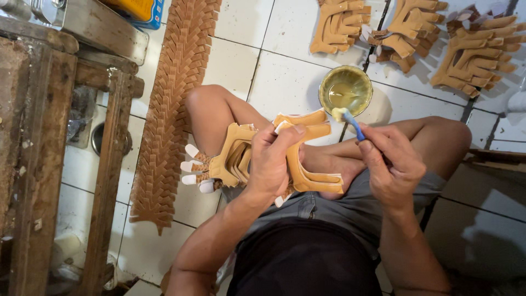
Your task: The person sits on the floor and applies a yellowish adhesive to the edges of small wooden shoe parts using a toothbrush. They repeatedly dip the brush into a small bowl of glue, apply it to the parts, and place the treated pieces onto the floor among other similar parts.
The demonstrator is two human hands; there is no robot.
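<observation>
I sit cross-legged on a white tiled floor. My left hand (272,164) grips a stack of tan leather strap pieces (307,175) with white tips, held over my lap. My right hand (392,167) holds a blue-handled brush (350,121) whose pale, glue-loaded bristles sit just above the top strap piece. A round bowl of yellowish glue (346,89) stands on the floor just beyond the brush, between my knees.
A long row of overlapping tan strips (174,104) lies on the tiles at left. Several piles of tan strap pieces (471,55) lie at the far side. A worn wooden frame (104,181) stands on the left, with a cardboard edge (493,159) at right.
</observation>
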